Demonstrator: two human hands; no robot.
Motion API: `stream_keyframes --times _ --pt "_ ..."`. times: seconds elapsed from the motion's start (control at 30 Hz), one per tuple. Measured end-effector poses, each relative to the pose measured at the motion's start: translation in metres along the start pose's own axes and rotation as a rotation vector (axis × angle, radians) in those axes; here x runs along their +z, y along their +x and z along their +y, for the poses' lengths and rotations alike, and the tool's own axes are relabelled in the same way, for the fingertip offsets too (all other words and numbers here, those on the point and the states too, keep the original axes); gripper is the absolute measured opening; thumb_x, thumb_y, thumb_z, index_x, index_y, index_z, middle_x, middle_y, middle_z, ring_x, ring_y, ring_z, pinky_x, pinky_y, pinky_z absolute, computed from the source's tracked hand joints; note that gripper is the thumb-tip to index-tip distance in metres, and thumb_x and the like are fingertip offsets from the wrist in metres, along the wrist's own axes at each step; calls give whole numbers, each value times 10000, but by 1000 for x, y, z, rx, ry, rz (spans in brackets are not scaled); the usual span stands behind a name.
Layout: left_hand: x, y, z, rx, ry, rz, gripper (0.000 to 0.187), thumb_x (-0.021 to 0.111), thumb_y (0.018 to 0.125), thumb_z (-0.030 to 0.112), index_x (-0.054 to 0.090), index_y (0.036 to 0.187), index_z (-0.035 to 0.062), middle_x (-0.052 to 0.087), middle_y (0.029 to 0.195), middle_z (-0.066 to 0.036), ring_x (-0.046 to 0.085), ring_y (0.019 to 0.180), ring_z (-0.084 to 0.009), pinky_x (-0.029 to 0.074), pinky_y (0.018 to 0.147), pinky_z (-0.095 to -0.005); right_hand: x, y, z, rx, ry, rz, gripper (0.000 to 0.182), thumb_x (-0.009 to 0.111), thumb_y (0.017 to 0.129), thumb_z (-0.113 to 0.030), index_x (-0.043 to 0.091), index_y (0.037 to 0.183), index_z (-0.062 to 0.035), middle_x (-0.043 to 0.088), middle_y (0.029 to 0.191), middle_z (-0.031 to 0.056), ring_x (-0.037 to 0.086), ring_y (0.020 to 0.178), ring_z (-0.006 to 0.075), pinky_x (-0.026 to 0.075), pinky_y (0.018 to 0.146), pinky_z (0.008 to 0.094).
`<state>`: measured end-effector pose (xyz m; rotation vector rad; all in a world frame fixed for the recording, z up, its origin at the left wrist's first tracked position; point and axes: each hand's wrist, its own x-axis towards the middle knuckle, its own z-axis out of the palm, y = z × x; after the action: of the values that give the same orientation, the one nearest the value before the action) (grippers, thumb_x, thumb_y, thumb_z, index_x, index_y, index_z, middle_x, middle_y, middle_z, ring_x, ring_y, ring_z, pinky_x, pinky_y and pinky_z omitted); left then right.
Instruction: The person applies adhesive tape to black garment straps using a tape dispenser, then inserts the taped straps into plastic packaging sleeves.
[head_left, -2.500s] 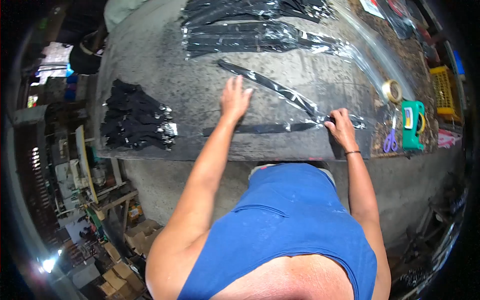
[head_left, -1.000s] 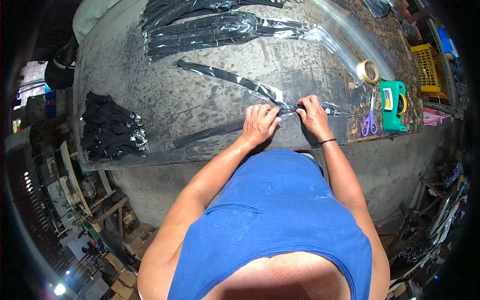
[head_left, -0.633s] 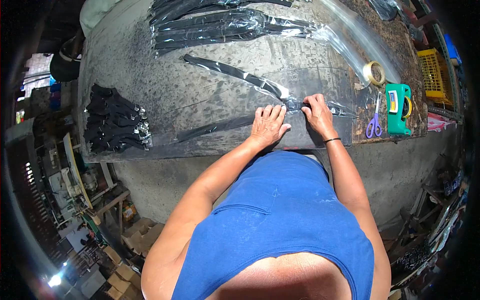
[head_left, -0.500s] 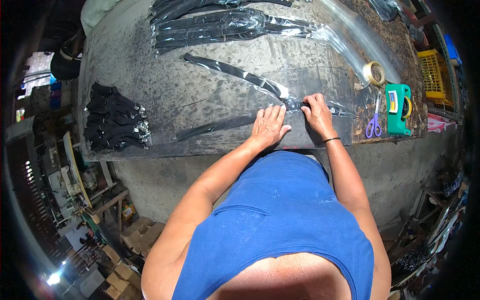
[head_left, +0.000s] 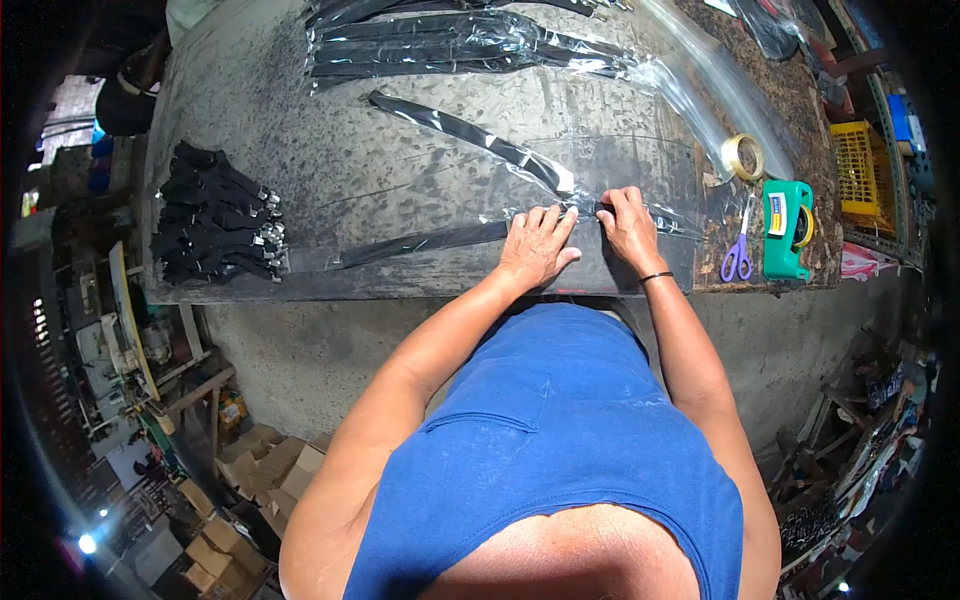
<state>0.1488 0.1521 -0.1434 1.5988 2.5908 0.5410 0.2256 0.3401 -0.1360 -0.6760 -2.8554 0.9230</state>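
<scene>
A long black strap in a clear plastic sleeve lies along the near edge of the worn table. My left hand rests flat on it, fingers spread. My right hand pinches the sleeve's right end, where the plastic bunches. A second bagged strap lies diagonally just beyond my hands.
A pile of unbagged black straps with metal clips sits at the table's left end. Bagged straps are stacked at the far side. A tape roll, green tape dispenser and purple scissors lie to the right. A yellow crate stands beyond.
My left hand came back from the far strap to lie flat beside my right hand. Since half a second ago both hands have barely moved.
</scene>
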Motion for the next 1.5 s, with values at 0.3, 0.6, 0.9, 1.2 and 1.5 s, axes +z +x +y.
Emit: stream_keyframes --times 0.3,0.6,0.9,1.2,1.5 --pt "2 -1 -1 3 26 7 655 625 809 487 484 1332 120 497 1149 -91 469 1026 -261 381 813 -399 -8 3 -1 21 38 -59 191 649 828 -169 595 994 -92 547 1000 120 588 926 350 483 776 448" --pt "4 -3 -2 13 20 30 689 626 800 500 473 1347 109 490 1168 -92 461 1042 -265 375 828 -399 2 34 24 256 315 -149 210 575 846 -146 649 967 8 672 894 182 649 876 283 484 788 361" --pt "0 -3 -5 17 -18 -58 712 612 810 507 452 1366 92 480 1198 -108 457 1083 -276 373 849 -410 11 62 16 151 295 -289 182 603 852 -127 612 990 -9 632 908 91 599 837 187 479 756 318" --pt "-1 -1 -11 53 -2 -80 736 623 798 526 461 1352 71 493 1214 -110 464 1071 -263 375 831 -397 -8 19 -8 -133 80 -59 171 645 807 -91 611 969 -44 577 927 140 595 887 340 484 779 408" --pt "-6 3 -14 53 -67 -148 722 611 812 514 447 1362 76 493 1235 -131 464 1057 -285 378 847 -411 4 15 -15 -342 -114 47 227 656 781 -62 603 1002 -80 579 927 87 595 882 300 509 747 396"
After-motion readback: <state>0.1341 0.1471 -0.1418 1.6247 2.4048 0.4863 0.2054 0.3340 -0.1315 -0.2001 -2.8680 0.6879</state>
